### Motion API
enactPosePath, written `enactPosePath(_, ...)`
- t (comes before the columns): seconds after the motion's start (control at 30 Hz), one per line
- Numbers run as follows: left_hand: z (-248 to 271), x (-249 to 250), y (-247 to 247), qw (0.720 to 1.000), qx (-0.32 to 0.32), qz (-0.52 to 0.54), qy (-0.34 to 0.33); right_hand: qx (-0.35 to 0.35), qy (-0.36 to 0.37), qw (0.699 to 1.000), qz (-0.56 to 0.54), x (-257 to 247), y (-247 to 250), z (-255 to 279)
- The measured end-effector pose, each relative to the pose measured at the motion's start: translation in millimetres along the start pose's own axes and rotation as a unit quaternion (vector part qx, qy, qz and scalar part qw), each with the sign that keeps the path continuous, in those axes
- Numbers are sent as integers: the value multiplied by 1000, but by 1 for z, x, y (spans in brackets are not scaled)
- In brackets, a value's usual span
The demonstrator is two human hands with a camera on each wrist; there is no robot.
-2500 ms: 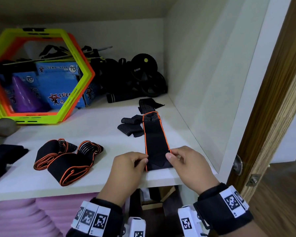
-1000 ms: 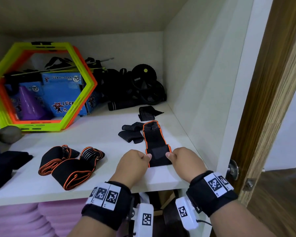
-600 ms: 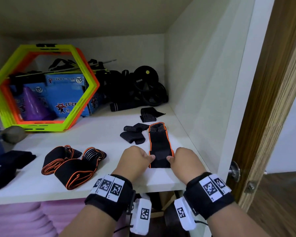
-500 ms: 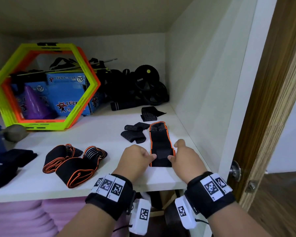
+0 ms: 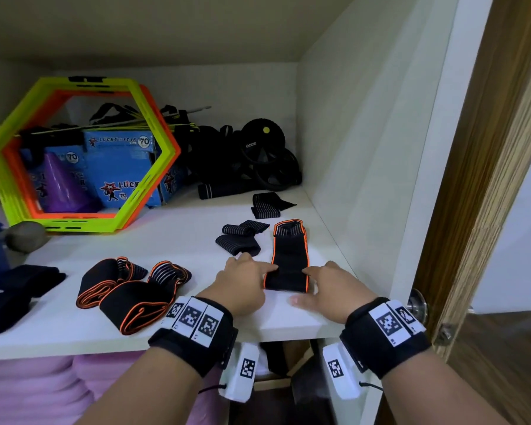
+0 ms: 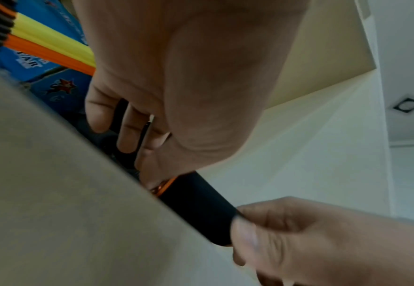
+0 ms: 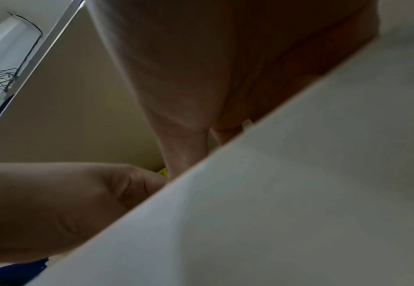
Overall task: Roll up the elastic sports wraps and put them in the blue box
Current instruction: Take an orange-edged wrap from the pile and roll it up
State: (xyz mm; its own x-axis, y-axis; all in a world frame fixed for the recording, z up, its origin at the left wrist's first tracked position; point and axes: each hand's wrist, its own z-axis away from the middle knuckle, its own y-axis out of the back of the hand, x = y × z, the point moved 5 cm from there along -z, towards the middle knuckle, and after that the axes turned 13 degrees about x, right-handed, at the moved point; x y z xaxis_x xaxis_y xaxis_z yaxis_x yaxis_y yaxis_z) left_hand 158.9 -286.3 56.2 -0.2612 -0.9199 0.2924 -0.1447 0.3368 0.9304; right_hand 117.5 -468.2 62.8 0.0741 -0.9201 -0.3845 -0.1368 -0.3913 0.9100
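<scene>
Near the shelf's [image 5: 74,335] front right corner, the left hand [image 5: 242,280] and right hand [image 5: 331,286] each pinch an end of the half-rolled wrap [image 5: 288,265], fingers curled on its soft, springy, probably light fabric, so gripping both roll ends looks smartest.

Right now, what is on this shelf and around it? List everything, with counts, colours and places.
wrap being rolled: 1, black with orange edging, front right of the shelf, near end rolled.
folded wraps: 2, black with orange edging, front left-centre.
striped wraps: about 3, black-grey, mid-shelf.
hexagon rings: 2, green and orange, back left.
blue boxes: several, behind the rings.
cone: 1, purple, inside the rings.
wheels: black, back right; count unclear.
door: wood, right.
left hand: on the roll's left end.
right hand: on its right end.
</scene>
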Motion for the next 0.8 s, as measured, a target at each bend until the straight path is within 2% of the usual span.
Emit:
enactPosePath(0.07,0,-5,-2,1000,-13,10,10,-4,3,1000,-6,0,3,-2)
enactPosePath(0.13,-6,-12,-9,999,-19,19,19,21,-4,999,-34,0,5,-7)
enactPosePath(0.23,-12,-14,-15,996,-20,78,50,29,-30,997,-70,5,3,-10)
enactPosePath(0.43,2,-3,-6,979,24,179,94,78,-78,988,-105,13,3,-11)
enactPosePath(0.6,-1,2,-8,973,45,182,131,102,-129,983,-84,18,-1,-16)
enactPosePath(0.7,-3,1,-8,969,57,187,150,112,-122,985,-55,17,-4,-17)
enactPosePath(0.8,-4,2,-1,974,107,163,119,139,-85,984,-75,13,0,-14)
